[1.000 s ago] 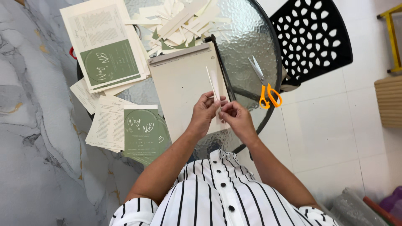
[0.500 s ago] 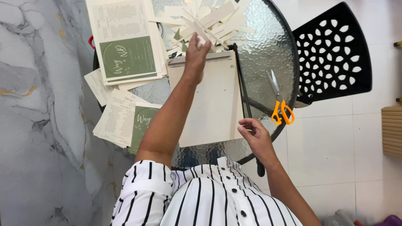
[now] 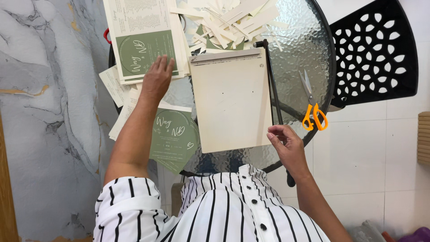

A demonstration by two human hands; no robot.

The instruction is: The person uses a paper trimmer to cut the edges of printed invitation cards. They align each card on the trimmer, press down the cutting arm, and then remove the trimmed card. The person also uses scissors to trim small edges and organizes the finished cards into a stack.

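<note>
Head view: right hand [image 3: 286, 144] at lower centre-right — fingers curled, empty, just beside the paper cutter [image 3: 230, 101]. Left hand [image 3: 156, 77], upper left, fingers spread flat on the green-and-white printed sheets [image 3: 143, 36]. Paper offcuts [image 3: 233, 20] beyond — top of frame.

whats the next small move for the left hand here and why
Probably draw the top printed sheet off its stack toward the paper cutter. The left hand lies flat on that sheet's green panel, the cutter's board is bare, and the right hand waits by the blade arm at the board's near corner, holding nothing that can be seen.
</note>
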